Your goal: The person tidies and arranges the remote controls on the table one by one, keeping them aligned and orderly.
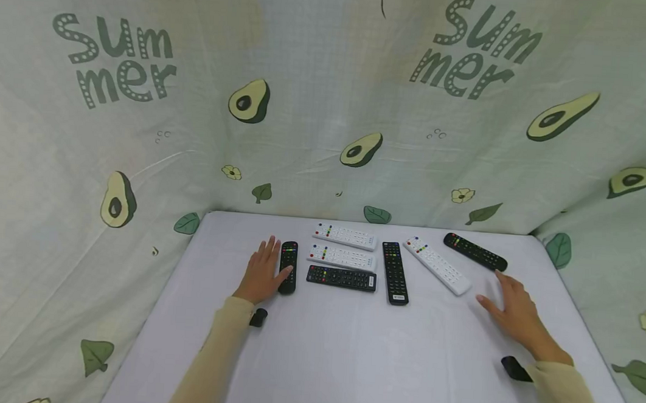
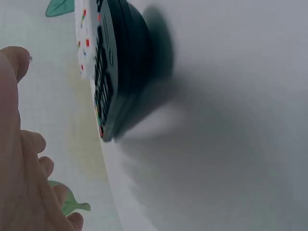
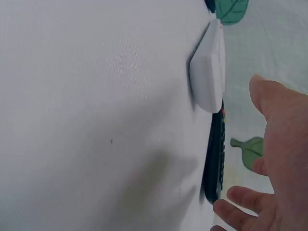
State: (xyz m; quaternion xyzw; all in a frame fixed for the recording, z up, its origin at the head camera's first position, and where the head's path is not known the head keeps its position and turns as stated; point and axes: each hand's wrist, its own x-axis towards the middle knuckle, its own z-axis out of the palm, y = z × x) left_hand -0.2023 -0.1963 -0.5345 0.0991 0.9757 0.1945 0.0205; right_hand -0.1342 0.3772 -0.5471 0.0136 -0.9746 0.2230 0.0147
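Note:
My left hand (image 1: pixel 262 274) is beside the leftmost black remote control (image 1: pixel 288 268), fingers straight, thumb reaching over the remote's left side. Whether the thumb touches it I cannot tell. In the left wrist view that black remote (image 2: pixel 127 57) lies on the table, apart from the fingers. My right hand (image 1: pixel 516 310) hovers near the lower end of the tilted black remote (image 1: pixel 475 252), its fingers spread and holding nothing. The slanted white remote (image 1: pixel 437 266) lies to the left of this hand. In the right wrist view, the white remote (image 3: pixel 207 70) and black remote (image 3: pixel 214 154) lie past the thumb.
Between the hands lie two white remotes (image 1: pixel 345 236), a horizontal black remote (image 1: pixel 341 278) and an upright-lying black remote (image 1: pixel 395 273). The white table (image 1: pixel 347 361) ends at a patterned curtain (image 1: pixel 317 104) behind. Dark wrist devices (image 1: pixel 516 368) sit by both sleeves.

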